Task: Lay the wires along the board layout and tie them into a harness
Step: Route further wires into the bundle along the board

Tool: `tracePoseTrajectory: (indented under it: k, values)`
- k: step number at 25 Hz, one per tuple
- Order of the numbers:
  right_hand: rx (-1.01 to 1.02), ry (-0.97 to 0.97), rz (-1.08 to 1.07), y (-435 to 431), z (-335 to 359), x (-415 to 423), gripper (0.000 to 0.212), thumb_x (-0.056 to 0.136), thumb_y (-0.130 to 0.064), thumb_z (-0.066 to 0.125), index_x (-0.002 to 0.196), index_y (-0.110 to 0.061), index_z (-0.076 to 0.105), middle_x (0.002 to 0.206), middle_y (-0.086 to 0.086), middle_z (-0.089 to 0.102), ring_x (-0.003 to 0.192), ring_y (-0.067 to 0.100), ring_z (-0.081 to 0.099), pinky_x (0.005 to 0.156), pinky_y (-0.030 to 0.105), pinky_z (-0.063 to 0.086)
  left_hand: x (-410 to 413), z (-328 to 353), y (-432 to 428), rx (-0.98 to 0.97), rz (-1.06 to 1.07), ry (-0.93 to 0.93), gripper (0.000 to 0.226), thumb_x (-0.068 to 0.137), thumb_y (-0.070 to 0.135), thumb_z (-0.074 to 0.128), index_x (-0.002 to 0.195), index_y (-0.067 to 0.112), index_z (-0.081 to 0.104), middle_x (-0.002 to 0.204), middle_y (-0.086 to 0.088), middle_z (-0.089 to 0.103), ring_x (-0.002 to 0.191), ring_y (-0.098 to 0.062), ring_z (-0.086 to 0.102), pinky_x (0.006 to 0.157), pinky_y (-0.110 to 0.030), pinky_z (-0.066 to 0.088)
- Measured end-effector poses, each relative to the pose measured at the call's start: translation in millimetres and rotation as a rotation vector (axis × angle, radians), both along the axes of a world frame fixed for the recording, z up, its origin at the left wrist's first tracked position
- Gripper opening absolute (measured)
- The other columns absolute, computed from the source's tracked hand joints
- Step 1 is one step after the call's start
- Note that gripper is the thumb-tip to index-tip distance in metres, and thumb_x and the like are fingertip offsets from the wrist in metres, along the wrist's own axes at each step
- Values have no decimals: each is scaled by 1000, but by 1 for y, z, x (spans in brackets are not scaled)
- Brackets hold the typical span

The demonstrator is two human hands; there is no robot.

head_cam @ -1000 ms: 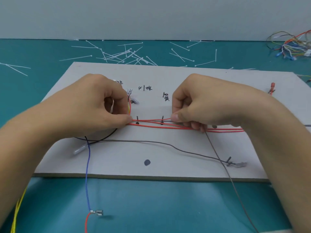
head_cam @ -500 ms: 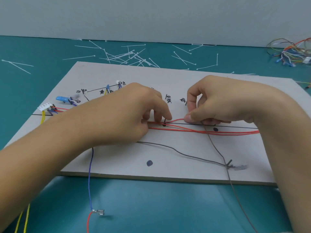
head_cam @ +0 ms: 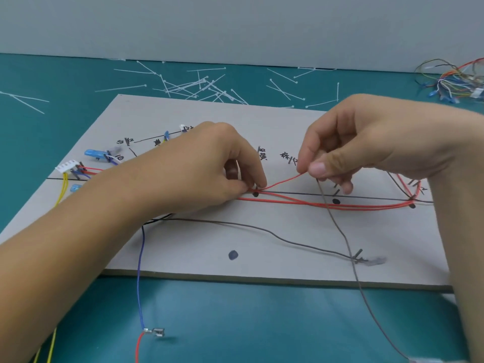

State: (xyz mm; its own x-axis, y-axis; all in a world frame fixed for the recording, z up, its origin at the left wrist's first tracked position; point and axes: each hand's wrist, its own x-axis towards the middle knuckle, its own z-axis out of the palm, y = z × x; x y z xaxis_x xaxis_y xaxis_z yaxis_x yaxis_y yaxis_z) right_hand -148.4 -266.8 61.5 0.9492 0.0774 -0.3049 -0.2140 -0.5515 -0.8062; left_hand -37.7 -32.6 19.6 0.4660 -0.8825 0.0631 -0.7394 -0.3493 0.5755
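Beneath both hands, the board (head_cam: 183, 244) carries the layout. Left hand (head_cam: 209, 174) pinches the red wire (head_cam: 282, 182) down at a peg, apparently anchoring it. Right hand (head_cam: 366, 142), fingers narrow, pinches that wire raised, likely for routing. Bare board lies nearward of the fingertips, and cable ties (head_cam: 188, 85) lie beyond its far edge.

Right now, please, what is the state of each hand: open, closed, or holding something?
Left hand: pinches the red wire low, by the board.
Right hand: pinches the same red wire, held above the board.
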Motion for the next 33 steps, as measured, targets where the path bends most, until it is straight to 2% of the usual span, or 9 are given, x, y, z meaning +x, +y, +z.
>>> tracePoseTrajectory:
  k: [5,8,12,15,17,20,23,27,33]
  values:
    - [-146,1,-122,-3,-8,3,13,87,3,74,82,-6,81,70,14,74,58,17,69,55,26,60,-2,-5,3,-24,27,-13,30,86,9,72,97,36,81,82,17,75,77,-2,66,64,-13,47]
    - [-287,12,-214,3,-14,9,20,94,-10,72,75,-7,79,64,9,73,54,15,67,51,25,58,-4,-6,3,-35,28,-18,32,86,7,72,99,35,80,81,17,74,73,0,63,63,-18,49]
    - [-430,24,-286,13,-18,14,31,97,-22,69,70,-9,75,60,4,71,49,12,61,45,23,50,-6,-7,3,-31,2,-42,33,87,6,70,101,34,79,82,15,72,72,1,61,61,-11,45]
    - [-473,31,-332,20,-21,17,35,99,-26,66,69,-11,74,58,1,70,47,11,59,46,26,48,-7,-8,3,-33,0,-31,38,88,6,68,109,36,75,85,18,71,77,-3,62,64,-12,45]
    - [-499,38,-353,23,-21,18,36,100,-31,64,71,-12,74,56,-3,69,43,8,57,43,22,45,-9,-8,2,-23,-5,-30,46,89,6,66,117,42,70,89,19,71,80,-6,63,64,-13,45]
    - [-507,32,-385,26,-20,18,36,100,-34,64,71,-14,74,52,-6,67,37,5,54,30,13,34,-10,-8,3,-19,-21,-42,58,92,6,65,127,52,60,99,21,67,81,-8,62,65,-11,45]
    - [-493,33,-406,28,-20,19,37,100,-33,63,72,-13,73,48,-6,65,35,4,52,28,13,30,-12,-8,3,-18,-44,-39,73,92,-2,62,131,59,54,108,20,61,86,-5,61,71,-8,43]
    - [-490,42,-398,30,-22,20,38,102,-30,60,71,-11,71,43,-7,60,32,5,48,28,12,28,-16,-11,-3,-18,-85,-99,72,85,-14,57,129,42,67,111,17,61,84,7,54,75,-10,42]
    - [-455,55,-381,26,-23,21,38,103,-28,58,69,-13,69,50,-5,62,38,7,50,43,21,43,-18,-10,-2,-35,-63,-48,60,92,-12,57,128,33,71,118,20,60,92,-5,60,72,-9,42]
